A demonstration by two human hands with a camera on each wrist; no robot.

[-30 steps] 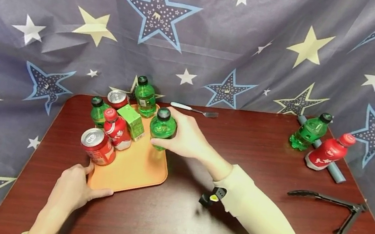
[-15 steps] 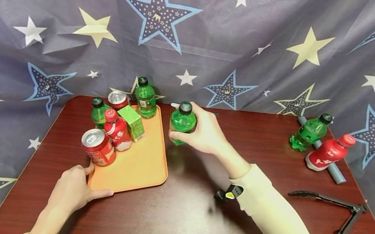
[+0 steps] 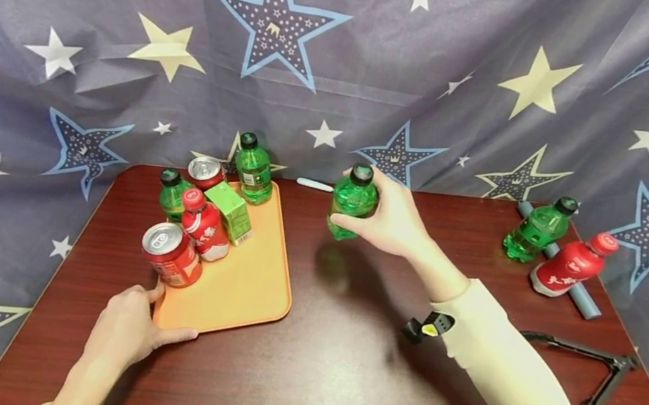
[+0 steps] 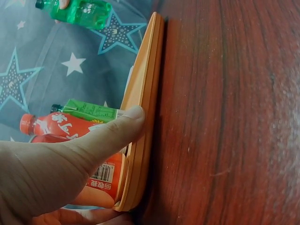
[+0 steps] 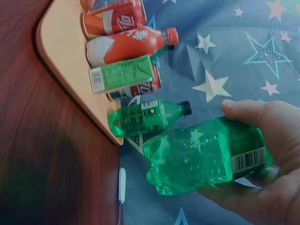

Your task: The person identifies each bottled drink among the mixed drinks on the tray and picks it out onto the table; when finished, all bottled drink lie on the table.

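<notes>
My right hand (image 3: 396,219) grips a green soda bottle (image 3: 352,200) with a black cap, upright in the air to the right of the orange tray (image 3: 244,290). The right wrist view shows the lifted green bottle (image 5: 192,157) with fingers and thumb around its label. At the tray's near left corner, my left hand (image 3: 123,326) holds the rim, its thumb (image 4: 124,123) along the front edge. On the tray stand a red can (image 3: 173,263), a red bottle (image 3: 205,228), a green carton (image 3: 231,211), another red can (image 3: 206,172) and two green bottles (image 3: 254,172).
A fork's white handle (image 3: 314,185) lies by the back edge, its head hidden behind my right hand. At the right stand a green bottle (image 3: 540,230) and a red bottle (image 3: 573,264) beside a grey tube (image 3: 584,300). Black tongs (image 3: 613,376) lie spread nearer, partly behind my sleeve.
My right hand has carried the green bottle from over the tray to the right and back, past the tray's edge. The left hand and the tray have stayed put.
</notes>
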